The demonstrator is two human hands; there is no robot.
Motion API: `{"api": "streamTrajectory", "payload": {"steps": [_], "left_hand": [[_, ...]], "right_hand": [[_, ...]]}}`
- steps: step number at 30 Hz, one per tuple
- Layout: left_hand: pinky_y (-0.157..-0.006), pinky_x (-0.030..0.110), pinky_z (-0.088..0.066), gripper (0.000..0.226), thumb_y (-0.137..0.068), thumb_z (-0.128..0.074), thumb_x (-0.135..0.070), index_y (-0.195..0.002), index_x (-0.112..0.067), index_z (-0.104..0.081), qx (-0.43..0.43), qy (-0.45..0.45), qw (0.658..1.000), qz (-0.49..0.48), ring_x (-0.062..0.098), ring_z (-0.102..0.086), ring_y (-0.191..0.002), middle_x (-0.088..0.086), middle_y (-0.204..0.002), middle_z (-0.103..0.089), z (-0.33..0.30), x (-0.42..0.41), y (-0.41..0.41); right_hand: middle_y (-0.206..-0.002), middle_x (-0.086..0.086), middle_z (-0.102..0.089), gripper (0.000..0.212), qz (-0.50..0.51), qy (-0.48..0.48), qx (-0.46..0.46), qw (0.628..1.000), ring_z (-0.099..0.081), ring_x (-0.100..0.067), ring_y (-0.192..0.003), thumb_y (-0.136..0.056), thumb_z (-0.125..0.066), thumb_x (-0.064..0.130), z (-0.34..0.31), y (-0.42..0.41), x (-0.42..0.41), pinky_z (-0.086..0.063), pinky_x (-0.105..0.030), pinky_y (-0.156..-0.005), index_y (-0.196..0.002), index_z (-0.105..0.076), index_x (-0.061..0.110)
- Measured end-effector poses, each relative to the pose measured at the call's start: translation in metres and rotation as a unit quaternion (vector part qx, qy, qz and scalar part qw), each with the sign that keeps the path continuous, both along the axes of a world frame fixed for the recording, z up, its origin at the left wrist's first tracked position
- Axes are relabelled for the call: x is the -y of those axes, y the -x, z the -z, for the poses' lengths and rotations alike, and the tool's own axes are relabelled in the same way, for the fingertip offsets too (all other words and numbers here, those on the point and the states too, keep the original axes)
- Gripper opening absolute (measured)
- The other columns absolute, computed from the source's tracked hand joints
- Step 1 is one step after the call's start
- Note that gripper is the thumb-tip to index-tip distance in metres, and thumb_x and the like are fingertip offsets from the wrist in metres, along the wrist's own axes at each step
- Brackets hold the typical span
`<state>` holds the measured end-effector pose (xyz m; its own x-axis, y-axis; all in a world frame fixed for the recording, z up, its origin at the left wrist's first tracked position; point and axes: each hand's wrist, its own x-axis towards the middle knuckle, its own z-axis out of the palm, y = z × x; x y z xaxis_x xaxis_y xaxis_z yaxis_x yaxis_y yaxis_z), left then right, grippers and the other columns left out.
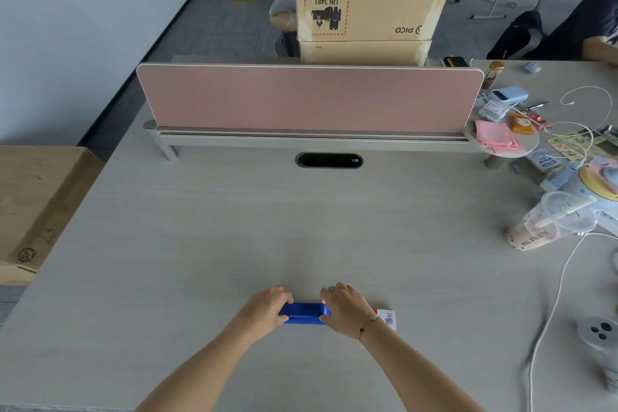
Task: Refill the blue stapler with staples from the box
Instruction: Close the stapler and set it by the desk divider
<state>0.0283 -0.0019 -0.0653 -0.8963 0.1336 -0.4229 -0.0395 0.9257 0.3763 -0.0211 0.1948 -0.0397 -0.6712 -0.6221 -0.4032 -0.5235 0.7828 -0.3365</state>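
Two hands grip our blue stapler (pixel 304 313) at six o'clock on the worktop (pixel 234 227): left hand (pixel 267 308) and right hand (pixel 344 309) closed over its ends. Staple box (pixel 388 318) lies at three o'clock. Rigid, light plastic, we judge; best held endwise.

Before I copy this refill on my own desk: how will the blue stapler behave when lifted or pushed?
The blue stapler looks rigid; it probably won't flex between the left hand and right hand gripping its ends. It lies long and low on the table, so it should slide, not roll or tip. Its glossy surface may be slightly slippery.
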Motion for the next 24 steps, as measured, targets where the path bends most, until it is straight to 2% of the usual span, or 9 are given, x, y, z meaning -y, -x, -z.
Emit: {"api": "streamTrajectory", "payload": {"steps": [5,15,24], "left_hand": [[-0.080,0.034,-0.049,0.025,-0.078,-0.064,-0.016,-0.103,-0.016,-0.061,-0.006,-0.013,1.000,-0.017,0.025,-0.060,-0.095,0.005,-0.105,-0.061,-0.001,0.005,-0.001],[-0.079,0.035,-0.049,0.027,-0.078,-0.065,-0.017,-0.104,-0.018,-0.060,0.008,-0.007,1.000,-0.019,0.025,-0.060,-0.095,0.005,-0.106,-0.061,0.007,0.007,-0.002],[-0.071,0.034,-0.045,0.022,-0.078,-0.060,-0.007,-0.100,-0.010,-0.061,0.000,0.006,1.000,-0.010,0.028,-0.058,-0.092,0.009,-0.101,-0.061,0.012,0.008,-0.003]], "right_hand": [[-0.113,-0.013,-0.060,0.029,0.012,0.021,0.016,1.000,-0.049,-0.027,-0.108,-0.090,-0.051,0.022,0.002,-0.003,-0.002,-0.039,-0.033,-0.094,-0.113,-0.049,0.006],[-0.113,-0.012,-0.059,0.033,0.010,0.013,0.012,1.000,-0.049,-0.027,-0.109,-0.087,-0.056,0.021,0.012,-0.003,-0.002,-0.041,-0.035,-0.093,-0.116,-0.049,0.008],[-0.109,-0.011,-0.058,0.024,0.010,-0.016,-0.029,0.999,-0.052,-0.027,-0.100,-0.084,-0.059,0.017,0.031,-0.009,0.006,-0.044,-0.035,-0.089,-0.106,-0.055,0.008]]}}
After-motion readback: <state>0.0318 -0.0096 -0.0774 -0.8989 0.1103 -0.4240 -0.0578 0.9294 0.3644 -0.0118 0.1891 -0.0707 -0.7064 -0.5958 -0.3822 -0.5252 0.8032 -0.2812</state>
